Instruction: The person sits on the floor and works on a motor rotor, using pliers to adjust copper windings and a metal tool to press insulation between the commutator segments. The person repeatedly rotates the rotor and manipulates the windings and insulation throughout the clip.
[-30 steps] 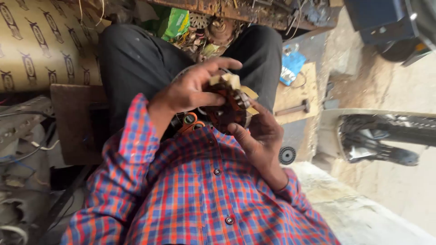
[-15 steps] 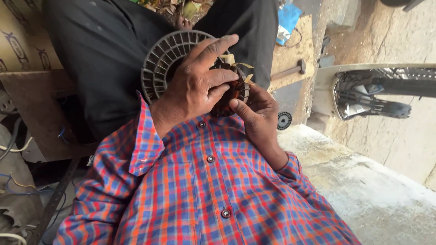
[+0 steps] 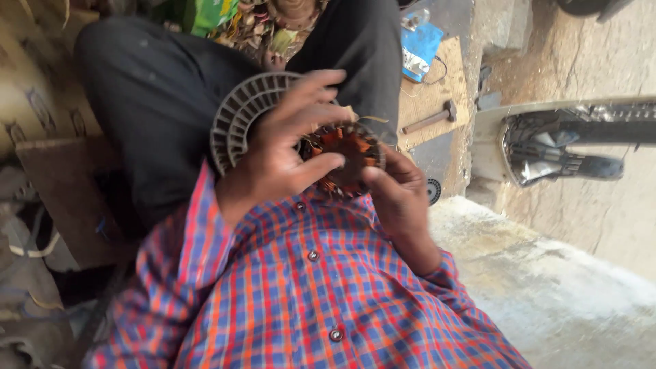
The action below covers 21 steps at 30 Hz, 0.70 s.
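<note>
We hold a round motor stator (image 3: 345,158), wound with copper-coloured coils around a dark centre, up in front of the checked shirt (image 3: 307,294), close to the chest so the windings face us. The left hand (image 3: 280,154) has its grip spread apart over the near-left side of the stator: the thumb presses against the coils while the other fingers fan out above them, leaving the face of the winding open to view. The right hand (image 3: 400,198) cups the stator from the right and below, its grip closed on the rim, which seems to carry the weight and keep the piece steady. Just behind the left hand sits a pale slotted fan wheel (image 3: 236,119) (whether it touches the stator we cannot tell), resting on the dark trousers (image 3: 157,96). Farther off to the right a hammer (image 3: 430,117) lies on a wooden board (image 3: 437,89), with a blue box (image 3: 418,46) beyond it, well apart from both hands. A grey concrete floor (image 3: 560,301) lies to the near right.
</note>
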{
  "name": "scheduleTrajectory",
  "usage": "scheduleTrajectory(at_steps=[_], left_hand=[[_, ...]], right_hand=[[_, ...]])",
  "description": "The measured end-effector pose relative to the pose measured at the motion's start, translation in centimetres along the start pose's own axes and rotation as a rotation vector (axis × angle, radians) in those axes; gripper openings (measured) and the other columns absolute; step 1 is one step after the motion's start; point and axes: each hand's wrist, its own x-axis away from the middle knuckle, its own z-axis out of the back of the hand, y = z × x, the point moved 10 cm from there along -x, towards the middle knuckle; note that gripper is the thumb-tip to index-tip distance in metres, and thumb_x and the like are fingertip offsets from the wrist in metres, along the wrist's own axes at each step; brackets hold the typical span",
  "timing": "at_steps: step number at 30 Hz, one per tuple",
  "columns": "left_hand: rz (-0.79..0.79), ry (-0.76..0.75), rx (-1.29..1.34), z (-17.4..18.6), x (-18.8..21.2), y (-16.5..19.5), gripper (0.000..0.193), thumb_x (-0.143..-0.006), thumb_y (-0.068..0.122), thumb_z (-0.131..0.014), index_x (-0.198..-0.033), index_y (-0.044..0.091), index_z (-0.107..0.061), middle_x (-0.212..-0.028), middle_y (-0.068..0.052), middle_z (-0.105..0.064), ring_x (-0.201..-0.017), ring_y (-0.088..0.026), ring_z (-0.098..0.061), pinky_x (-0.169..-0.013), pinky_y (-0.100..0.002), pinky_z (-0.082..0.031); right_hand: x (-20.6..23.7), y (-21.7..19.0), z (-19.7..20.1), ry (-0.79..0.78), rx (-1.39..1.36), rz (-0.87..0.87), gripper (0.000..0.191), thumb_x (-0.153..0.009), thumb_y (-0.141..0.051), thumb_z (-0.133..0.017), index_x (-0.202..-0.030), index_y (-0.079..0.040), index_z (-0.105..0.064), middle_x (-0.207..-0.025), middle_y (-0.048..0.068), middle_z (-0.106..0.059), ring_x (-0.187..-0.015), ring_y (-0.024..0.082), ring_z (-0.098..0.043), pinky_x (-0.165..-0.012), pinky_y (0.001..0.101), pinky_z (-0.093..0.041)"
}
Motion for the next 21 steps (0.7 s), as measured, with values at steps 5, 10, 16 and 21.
scheduleTrajectory(at_steps=[5, 10, 16, 21], left_hand=[[0.39, 0.119, 0.658, -1.8, 3.9, -1.2, 0.054, -0.1, 0.004, -0.07, -0.149, -0.002, -0.049, -0.145, -0.016, -0.058, -0.13, -0.023, -0.061, -0.111, -0.035, -0.054], [0.378, 0.13, 0.534, -1.1, 4.8, 1.3, 0.047, -0.101, 0.0, -0.068, -0.145, -0.009, -0.051, -0.13, -0.02, -0.069, -0.121, -0.023, -0.069, -0.108, -0.036, -0.058], [0.342, 0.113, 0.353, -0.6, 4.7, 2.6, 0.042, -0.102, 0.0, -0.068, -0.14, -0.009, -0.053, -0.128, -0.021, -0.069, -0.119, -0.023, -0.073, -0.105, -0.037, -0.064], [0.424, 0.162, 0.416, 0.2, 5.5, 1.0, 0.041, -0.102, 0.003, -0.068, -0.139, -0.009, -0.056, -0.124, -0.02, -0.071, -0.115, -0.021, -0.073, -0.102, -0.036, -0.063]], right_hand=[[0.6, -2.3, 1.5, -0.082, -0.349, 0.005, 0.055, -0.101, -0.018, -0.074, -0.145, 0.008, -0.051, -0.132, 0.016, -0.068, -0.123, 0.026, -0.067, -0.111, 0.0427, -0.053], [0.6, -0.5, 1.7, -0.13, -0.467, -0.064, 0.05, -0.102, -0.014, -0.069, -0.143, 0.01, -0.055, -0.133, 0.021, -0.068, -0.123, 0.028, -0.067, -0.111, 0.0434, -0.051], [1.0, 0.2, 0.9, -0.165, -0.394, -0.011, 0.043, -0.106, 0.0, -0.065, -0.147, 0.007, -0.053, -0.14, 0.017, -0.066, -0.13, 0.025, -0.065, -0.117, 0.0446, -0.05], [0.9, -0.3, 0.2, -0.179, -0.462, -0.073, 0.048, -0.104, -0.002, -0.065, -0.148, 0.01, -0.051, -0.14, 0.02, -0.066, -0.13, 0.027, -0.066, -0.117, 0.0451, -0.051]])
